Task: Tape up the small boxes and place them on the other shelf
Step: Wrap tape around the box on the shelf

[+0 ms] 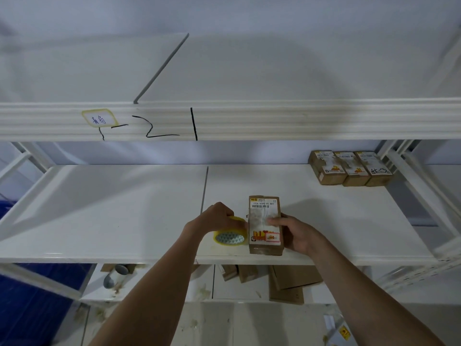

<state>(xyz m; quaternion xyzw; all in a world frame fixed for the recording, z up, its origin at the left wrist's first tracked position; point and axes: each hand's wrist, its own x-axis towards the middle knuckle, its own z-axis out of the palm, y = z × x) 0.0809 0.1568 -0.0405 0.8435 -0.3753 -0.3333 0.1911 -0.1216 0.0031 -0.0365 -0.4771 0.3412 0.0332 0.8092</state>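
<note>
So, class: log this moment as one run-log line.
left hand: grips tape roll | right hand: holds small box | middle shelf | three boxes back right

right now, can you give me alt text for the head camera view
A person's left hand grips a yellow tape roll beside a small labelled cardboard box that the right hand holds on a white shelf. Three similar boxes stand at the shelf's back right.

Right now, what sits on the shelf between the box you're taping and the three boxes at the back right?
Nothing: in the head view only bare white shelf lies between the box under the right hand and the three boxes.
</note>
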